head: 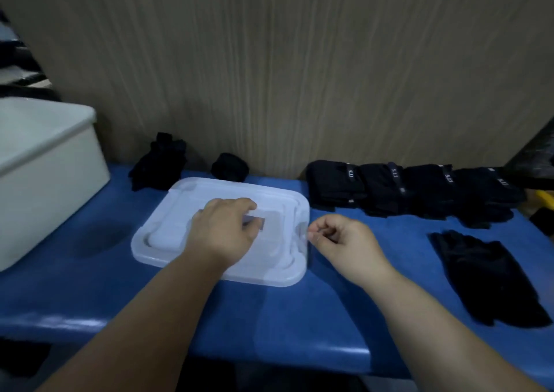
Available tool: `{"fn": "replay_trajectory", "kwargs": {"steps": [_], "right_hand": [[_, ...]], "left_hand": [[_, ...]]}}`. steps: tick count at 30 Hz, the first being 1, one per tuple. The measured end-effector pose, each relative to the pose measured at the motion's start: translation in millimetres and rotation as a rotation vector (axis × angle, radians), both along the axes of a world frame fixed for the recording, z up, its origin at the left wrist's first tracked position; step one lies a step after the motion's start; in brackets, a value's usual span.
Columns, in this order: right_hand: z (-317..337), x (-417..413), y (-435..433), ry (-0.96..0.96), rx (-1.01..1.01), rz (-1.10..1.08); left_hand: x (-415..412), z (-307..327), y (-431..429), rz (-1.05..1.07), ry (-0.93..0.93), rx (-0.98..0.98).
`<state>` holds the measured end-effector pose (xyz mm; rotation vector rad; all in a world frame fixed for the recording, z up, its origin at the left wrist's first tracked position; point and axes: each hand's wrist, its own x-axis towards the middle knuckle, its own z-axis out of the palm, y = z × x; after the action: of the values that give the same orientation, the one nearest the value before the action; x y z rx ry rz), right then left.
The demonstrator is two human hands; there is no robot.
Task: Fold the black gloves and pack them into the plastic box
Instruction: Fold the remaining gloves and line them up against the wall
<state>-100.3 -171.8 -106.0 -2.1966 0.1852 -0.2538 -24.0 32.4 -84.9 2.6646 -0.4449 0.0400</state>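
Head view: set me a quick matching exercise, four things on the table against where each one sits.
Things:
1 white bin
2 clear plastic box
3 row of folded gloves
4 flat glove

Places:
A right front
B far left
C middle, under the left hand
D back right

Pairs: 1-B, 2-C, 3-D, 4-A

One head-worn view only; it looks forward and down at the blue surface (90, 286) from close above; the wood-grain wall (299, 62) fills the upper half.
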Motion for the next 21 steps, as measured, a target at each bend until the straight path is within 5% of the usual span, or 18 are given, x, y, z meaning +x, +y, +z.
{"fn": "replay_trajectory", "kwargs": {"steps": [3,8,21], "right_hand": [[7.8,26.6,27.1,-0.027,0.069,0.059],[14.9,97.3,67.0,-0.037,-0.106,0.039],[8.1,178.7,105.1,0.071,-0.304,0.02]], "left_hand": [[18.8,-3.3,27.7,0.11,0.068,-0.062],[35.2,-10.7,56.8,0.206,0.193,-0.136],[45.7,-14.4,60.8,0.191,0.299,-0.317]]}}
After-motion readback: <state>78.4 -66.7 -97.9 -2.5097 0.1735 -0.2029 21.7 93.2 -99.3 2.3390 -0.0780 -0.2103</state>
